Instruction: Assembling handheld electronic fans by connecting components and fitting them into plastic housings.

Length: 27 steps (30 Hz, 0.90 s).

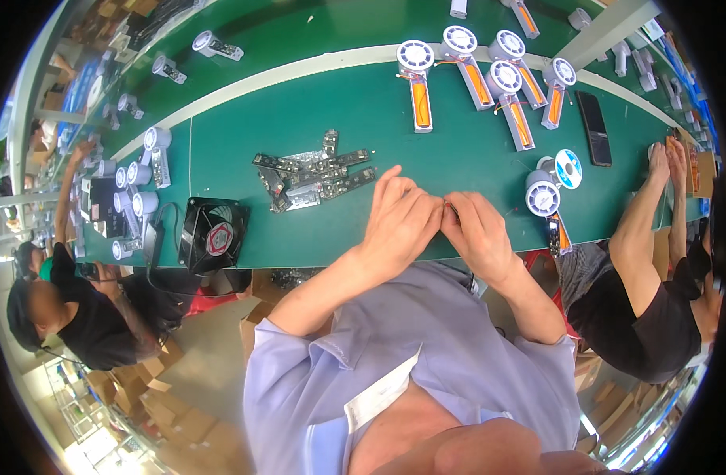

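The bare left hand (402, 218) and the bare right hand (477, 233) meet fingertip to fingertip above the near edge of the green tabletop (347, 103), in front of the chest, and a small dark sliver (454, 210) shows at the right fingertips. The right thumb and fingers are closed in a pinch on it; the left fingers are curled with their tips brought in beside it, but whether they also grip it cannot be told. The sliver is mostly covered, so its long axis is unclear. To the left and farther out lies a loose heap of narrow, dark circuit boards (331, 168), pointing in several directions, some ends toward the left hand, which is nearer. On the other side, nearer the right hand, a pale grey handheld fan with a round slotted head (542, 198) lies with its handle running toward the table edge. Farther out stretches a cluster of similar fans with orange-filled handles (513, 119), with a black smartphone (593, 129) to its right. A square black cooling fan (212, 236) sits well left; nothing visible stands between the left hand and the heap
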{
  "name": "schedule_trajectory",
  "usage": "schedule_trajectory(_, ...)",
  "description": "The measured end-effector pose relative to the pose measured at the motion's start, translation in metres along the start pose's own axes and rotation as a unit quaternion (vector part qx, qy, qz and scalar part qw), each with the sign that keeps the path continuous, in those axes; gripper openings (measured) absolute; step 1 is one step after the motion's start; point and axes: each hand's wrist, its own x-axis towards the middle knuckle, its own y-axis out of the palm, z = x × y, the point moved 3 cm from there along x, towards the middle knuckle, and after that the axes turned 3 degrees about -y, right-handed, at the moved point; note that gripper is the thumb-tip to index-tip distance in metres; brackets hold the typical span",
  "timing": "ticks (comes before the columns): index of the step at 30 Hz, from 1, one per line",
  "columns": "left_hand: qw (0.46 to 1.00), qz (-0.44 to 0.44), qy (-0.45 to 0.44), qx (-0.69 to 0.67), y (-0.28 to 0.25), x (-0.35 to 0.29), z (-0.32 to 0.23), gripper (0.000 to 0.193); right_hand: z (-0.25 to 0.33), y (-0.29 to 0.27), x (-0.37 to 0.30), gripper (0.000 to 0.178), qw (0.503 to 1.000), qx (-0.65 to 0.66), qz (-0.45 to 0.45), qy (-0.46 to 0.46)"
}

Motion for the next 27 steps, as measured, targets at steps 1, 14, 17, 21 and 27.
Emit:
schedule_trajectory(1,1.000,-0.003,-0.004,-0.003,0.002,-0.001,0.001,0.017,-0.002,0.000,0.001,0.028,1.000,0.001,0.007,-0.006)
schedule_trajectory(14,0.983,0.086,0.158,0.027,-0.015,-0.023,0.033,0.033,-0.012,0.003,-0.005,0.015,0.965,0.130,-0.043,0.223)
schedule_trajectory(17,0.976,0.092,0.193,0.051,-0.007,-0.022,0.025,0.029,-0.011,0.006,-0.007,0.016,0.965,0.129,-0.052,0.223)
schedule_trajectory(21,0.966,0.085,0.229,0.086,-0.008,-0.019,0.024,0.028,-0.012,0.005,-0.007,0.017,0.967,0.125,-0.055,0.215)
schedule_trajectory(27,0.996,0.064,0.057,-0.032,-0.006,-0.013,0.022,0.025,-0.003,-0.001,-0.007,0.021,0.977,0.085,-0.067,0.183)
